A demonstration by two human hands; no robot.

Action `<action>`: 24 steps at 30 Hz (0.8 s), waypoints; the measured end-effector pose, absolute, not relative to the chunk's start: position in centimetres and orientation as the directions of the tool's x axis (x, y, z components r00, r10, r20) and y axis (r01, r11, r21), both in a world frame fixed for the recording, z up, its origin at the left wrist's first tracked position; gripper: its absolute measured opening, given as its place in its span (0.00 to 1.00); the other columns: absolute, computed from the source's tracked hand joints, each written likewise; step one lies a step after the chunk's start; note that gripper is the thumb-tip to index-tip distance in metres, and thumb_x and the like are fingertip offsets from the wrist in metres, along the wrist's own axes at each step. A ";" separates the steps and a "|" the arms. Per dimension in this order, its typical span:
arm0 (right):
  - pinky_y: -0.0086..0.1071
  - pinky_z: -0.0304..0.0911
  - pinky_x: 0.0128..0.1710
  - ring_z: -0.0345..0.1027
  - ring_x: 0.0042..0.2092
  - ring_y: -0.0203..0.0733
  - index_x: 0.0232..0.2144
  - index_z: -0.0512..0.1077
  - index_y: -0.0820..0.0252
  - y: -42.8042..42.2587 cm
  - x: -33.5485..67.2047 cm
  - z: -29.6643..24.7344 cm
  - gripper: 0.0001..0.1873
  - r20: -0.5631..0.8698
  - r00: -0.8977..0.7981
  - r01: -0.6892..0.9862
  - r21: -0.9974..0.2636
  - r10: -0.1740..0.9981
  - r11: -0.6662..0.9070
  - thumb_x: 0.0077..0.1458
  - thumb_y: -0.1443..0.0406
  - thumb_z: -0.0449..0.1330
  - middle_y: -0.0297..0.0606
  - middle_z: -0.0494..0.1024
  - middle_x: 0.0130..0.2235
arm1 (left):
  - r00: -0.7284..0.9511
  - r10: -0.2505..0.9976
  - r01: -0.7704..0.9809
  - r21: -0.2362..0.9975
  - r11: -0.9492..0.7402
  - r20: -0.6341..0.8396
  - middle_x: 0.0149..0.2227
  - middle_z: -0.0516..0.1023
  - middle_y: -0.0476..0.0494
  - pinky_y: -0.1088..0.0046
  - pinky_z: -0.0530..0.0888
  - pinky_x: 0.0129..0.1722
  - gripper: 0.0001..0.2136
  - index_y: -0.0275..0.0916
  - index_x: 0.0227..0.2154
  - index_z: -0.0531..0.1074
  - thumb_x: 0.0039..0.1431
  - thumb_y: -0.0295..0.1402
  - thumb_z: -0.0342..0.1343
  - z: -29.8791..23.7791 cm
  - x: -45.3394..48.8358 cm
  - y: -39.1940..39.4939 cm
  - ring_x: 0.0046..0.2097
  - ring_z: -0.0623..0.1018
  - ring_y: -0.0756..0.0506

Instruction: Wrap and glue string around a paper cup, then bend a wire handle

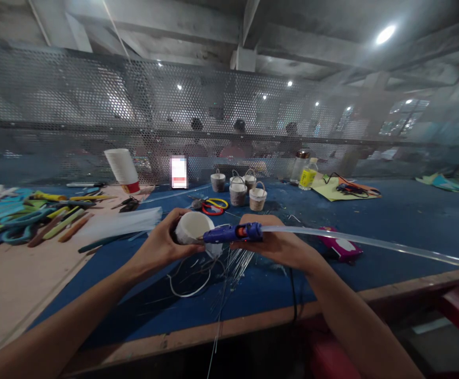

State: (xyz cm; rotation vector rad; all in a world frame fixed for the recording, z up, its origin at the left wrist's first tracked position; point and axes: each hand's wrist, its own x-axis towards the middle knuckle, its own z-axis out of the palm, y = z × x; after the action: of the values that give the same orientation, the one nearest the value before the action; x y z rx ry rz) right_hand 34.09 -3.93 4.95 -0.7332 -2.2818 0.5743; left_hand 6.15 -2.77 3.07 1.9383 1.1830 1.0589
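Note:
My left hand point(165, 238) is closed round a white paper cup point(195, 227), its open mouth facing up toward me. In my right hand point(280, 243) is a blue glue gun point(229, 233), with a long clear glue stick point(371, 240) running out of its back to the right. The gun's tip is at the cup's right rim; whether it touches cannot be made out. Below the hands lie a loop of white cord point(190, 293) and a bundle of thin wires point(240, 266). Just beyond stand several small cups with handles point(238, 193), like little baskets.
Scissors with red and yellow handles point(216, 206) lie behind the cup. A stack of paper cups point(122, 169), a phone point(179, 172) and assorted tools point(61, 223) are to the left. A yellow bottle point(308, 175) and a magenta box point(342, 245) are right. A perforated metal screen point(213, 105) closes the back.

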 end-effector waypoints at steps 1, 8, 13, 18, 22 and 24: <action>0.33 0.67 0.39 0.69 0.38 0.38 0.37 0.73 0.58 -3.9 34.1 5.0 0.09 0.454 -0.625 0.346 -0.568 0.635 0.747 0.62 0.58 0.62 0.33 0.74 0.36 | 0.275 0.910 0.408 0.819 -0.404 0.311 0.41 0.74 0.48 0.65 0.75 0.44 0.30 0.41 0.47 0.65 0.44 0.42 0.71 3.1 6.2 -2.8 0.42 0.76 0.43; 0.34 0.68 0.39 0.68 0.39 0.39 0.37 0.73 0.58 -3.7 34.2 4.6 0.10 0.449 -0.628 0.334 -0.582 0.635 0.741 0.63 0.57 0.61 0.35 0.75 0.37 | 0.289 0.909 0.398 0.826 -0.398 0.299 0.41 0.74 0.49 0.67 0.75 0.43 0.29 0.42 0.48 0.64 0.45 0.41 0.71 2.9 6.1 -2.6 0.41 0.76 0.44; 0.33 0.66 0.37 0.67 0.37 0.39 0.37 0.73 0.58 -3.7 34.2 4.5 0.09 0.442 -0.626 0.347 -0.580 0.643 0.737 0.63 0.58 0.61 0.35 0.74 0.36 | 0.290 0.907 0.398 0.823 -0.404 0.305 0.40 0.75 0.48 0.66 0.76 0.43 0.28 0.41 0.47 0.64 0.45 0.40 0.71 2.9 6.1 -2.6 0.41 0.77 0.43; 0.32 0.65 0.36 0.66 0.36 0.38 0.36 0.72 0.58 -3.9 34.1 4.9 0.08 0.453 -0.623 0.344 -0.574 0.638 0.743 0.63 0.59 0.61 0.34 0.74 0.36 | 0.288 0.904 0.402 0.817 -0.414 0.317 0.40 0.76 0.48 0.65 0.77 0.42 0.29 0.42 0.47 0.65 0.44 0.40 0.71 2.6 5.9 -2.4 0.40 0.77 0.44; 0.31 0.64 0.35 0.66 0.36 0.37 0.35 0.72 0.58 -3.9 34.0 5.0 0.08 0.437 -0.626 0.368 -0.565 0.646 0.739 0.63 0.60 0.61 0.33 0.74 0.35 | 0.291 0.901 0.404 0.813 -0.420 0.321 0.40 0.76 0.48 0.64 0.77 0.41 0.29 0.42 0.47 0.65 0.44 0.40 0.71 2.4 5.7 -2.2 0.40 0.78 0.42; 0.31 0.64 0.35 0.66 0.36 0.37 0.35 0.73 0.58 -3.9 34.0 4.9 0.08 0.431 -0.627 0.378 -0.559 0.649 0.738 0.62 0.60 0.61 0.33 0.75 0.35 | 0.291 0.900 0.405 0.811 -0.423 0.324 0.40 0.75 0.47 0.64 0.77 0.42 0.29 0.42 0.48 0.65 0.45 0.41 0.71 2.3 5.7 -2.2 0.41 0.78 0.42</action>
State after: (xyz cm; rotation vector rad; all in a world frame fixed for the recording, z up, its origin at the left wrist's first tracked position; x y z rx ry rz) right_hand 34.02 -3.88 4.87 -0.7709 -2.3069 0.5603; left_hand 5.70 -2.17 2.32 1.9608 1.1628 1.0611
